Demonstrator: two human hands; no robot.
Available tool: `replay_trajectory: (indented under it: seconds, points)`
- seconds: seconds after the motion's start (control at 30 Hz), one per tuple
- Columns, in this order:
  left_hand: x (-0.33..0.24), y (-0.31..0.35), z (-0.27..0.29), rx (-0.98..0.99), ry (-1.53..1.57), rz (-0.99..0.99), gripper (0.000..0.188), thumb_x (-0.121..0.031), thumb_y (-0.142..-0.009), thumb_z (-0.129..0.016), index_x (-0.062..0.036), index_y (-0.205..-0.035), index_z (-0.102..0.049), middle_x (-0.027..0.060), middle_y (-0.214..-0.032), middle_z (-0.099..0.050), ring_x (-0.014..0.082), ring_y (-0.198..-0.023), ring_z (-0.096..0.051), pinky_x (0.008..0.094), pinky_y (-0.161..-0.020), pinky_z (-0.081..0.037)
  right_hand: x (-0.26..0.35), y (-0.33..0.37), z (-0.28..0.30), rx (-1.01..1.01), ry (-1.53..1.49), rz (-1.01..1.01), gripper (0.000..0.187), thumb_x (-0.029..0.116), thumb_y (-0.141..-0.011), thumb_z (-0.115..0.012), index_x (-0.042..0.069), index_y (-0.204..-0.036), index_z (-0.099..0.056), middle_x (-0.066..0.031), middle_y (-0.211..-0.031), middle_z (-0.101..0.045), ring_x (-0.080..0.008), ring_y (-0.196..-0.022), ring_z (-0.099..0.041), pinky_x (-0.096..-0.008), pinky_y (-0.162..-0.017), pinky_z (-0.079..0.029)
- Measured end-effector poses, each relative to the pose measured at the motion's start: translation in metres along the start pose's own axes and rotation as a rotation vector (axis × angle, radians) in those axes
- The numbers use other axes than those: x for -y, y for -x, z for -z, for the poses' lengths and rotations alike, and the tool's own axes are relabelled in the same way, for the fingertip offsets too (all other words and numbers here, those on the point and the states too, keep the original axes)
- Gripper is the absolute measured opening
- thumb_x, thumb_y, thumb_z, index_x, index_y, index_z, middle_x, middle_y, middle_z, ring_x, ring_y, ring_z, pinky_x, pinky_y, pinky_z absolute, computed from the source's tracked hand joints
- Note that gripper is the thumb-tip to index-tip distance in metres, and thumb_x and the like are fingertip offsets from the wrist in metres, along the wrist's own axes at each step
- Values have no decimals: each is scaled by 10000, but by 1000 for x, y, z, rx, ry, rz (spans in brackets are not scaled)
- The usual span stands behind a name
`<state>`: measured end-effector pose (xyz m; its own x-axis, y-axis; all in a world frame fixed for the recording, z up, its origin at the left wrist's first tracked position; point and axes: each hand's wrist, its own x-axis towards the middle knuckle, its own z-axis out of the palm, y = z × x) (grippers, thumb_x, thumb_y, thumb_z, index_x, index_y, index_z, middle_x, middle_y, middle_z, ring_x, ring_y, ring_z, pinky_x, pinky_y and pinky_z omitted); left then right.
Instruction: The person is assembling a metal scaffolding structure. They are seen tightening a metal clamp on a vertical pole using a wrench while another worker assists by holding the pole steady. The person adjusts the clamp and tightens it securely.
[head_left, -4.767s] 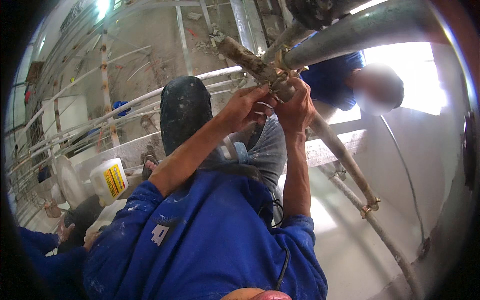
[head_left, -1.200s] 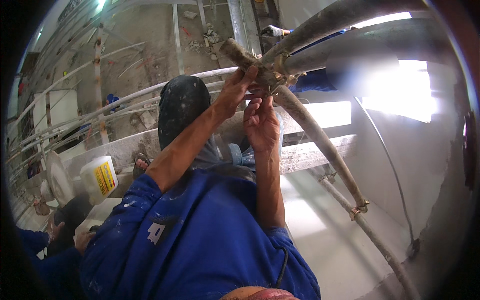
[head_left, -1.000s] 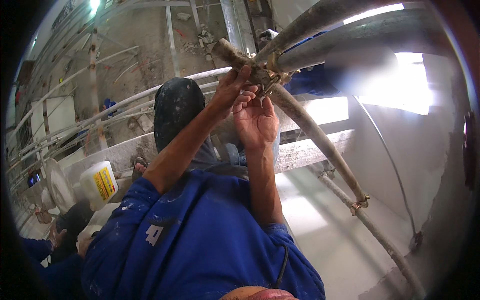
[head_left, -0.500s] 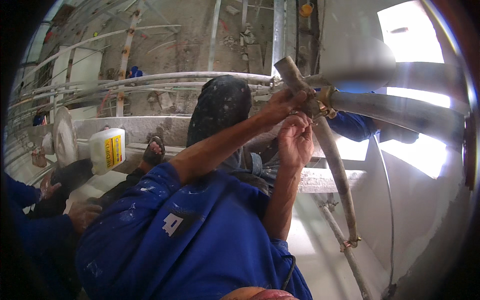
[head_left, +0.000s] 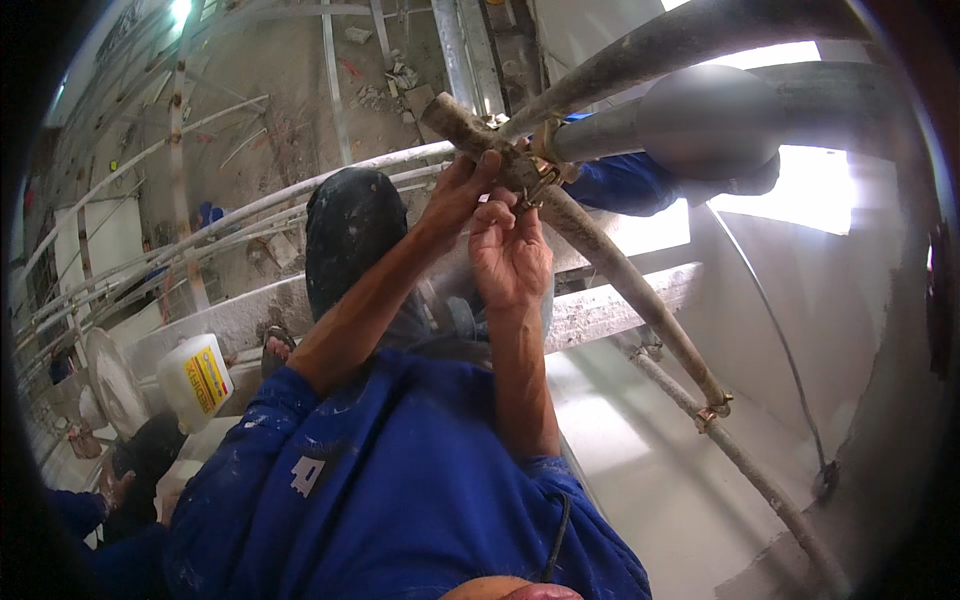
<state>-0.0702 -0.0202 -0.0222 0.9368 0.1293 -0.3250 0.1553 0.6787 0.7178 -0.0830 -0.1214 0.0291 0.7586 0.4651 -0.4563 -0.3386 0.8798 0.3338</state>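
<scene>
My left hand [head_left: 463, 195] is closed around a worn, mortar-stained scaffold tube [head_left: 455, 120], its thumb lying along the near side just below the tube's free end. Close beside it, my right hand [head_left: 512, 255] has its fingertips pinched at the small metal bolt [head_left: 527, 203] of a scaffold coupler [head_left: 546, 145]. The coupler joins this slanting tube to a thicker horizontal pipe [head_left: 610, 130]. My fingers partly cover the bolt. Beyond the slanting tube, a person in a blue sleeve [head_left: 625, 185] is partly hidden by the pipes.
A white jug with a yellow label [head_left: 195, 380] stands at left, beside a round pale disc [head_left: 115, 385]. Another person's hand [head_left: 118, 485] shows at the lower left. A plank [head_left: 610, 305] crosses behind my right arm. Rubble [head_left: 400, 75] lies on the floor far below.
The view has shifted, so the joint and both hands sit further left and a higher pipe shows more. Both hands stay at the coupler; my right fingers have changed their position slightly.
</scene>
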Motion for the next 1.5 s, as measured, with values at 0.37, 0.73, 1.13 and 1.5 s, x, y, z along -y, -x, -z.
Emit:
replay_trajectory:
  seconds: [0.37,0.73,1.13,1.5]
  points:
    - [-10,3,-7,-17,15,30,467,-427,-989,-599,-37,-1243,-559,74,-1007,-660,142,-823,-662,269,-727,-569,-4,-1,10,-8,175,86,301,224,-1062,-389,-6,-1198,-527,-106,-991,-551,-195,-825,-488,-359,-770,-484]
    - [6,-6,6,-62,-128,83,552,-499,-993,-550,-68,-1337,-528,108,-1217,-625,211,-1100,-617,393,-913,-536,17,6,17,-118,479,-40,253,269,-1065,-411,82,-967,-550,-8,-823,-500,-120,-655,-456,-261,-570,-418]
    - [4,-7,11,5,-195,127,569,-552,-988,-510,-114,-1351,-501,73,-1244,-607,235,-1115,-615,440,-885,-554,192,-89,-106,81,1947,-173,545,464,-935,-665,1,-1221,-666,-74,-1085,-692,-157,-961,-626,-304,-880,-532]
    - [13,-9,18,-24,-121,104,524,-502,-982,-569,-134,-1348,-499,63,-1259,-591,238,-1108,-612,464,-893,-543,189,-116,-105,115,2215,-151,437,372,-898,-721,-35,-1053,-694,-102,-1008,-697,-161,-873,-644,-322,-849,-537]
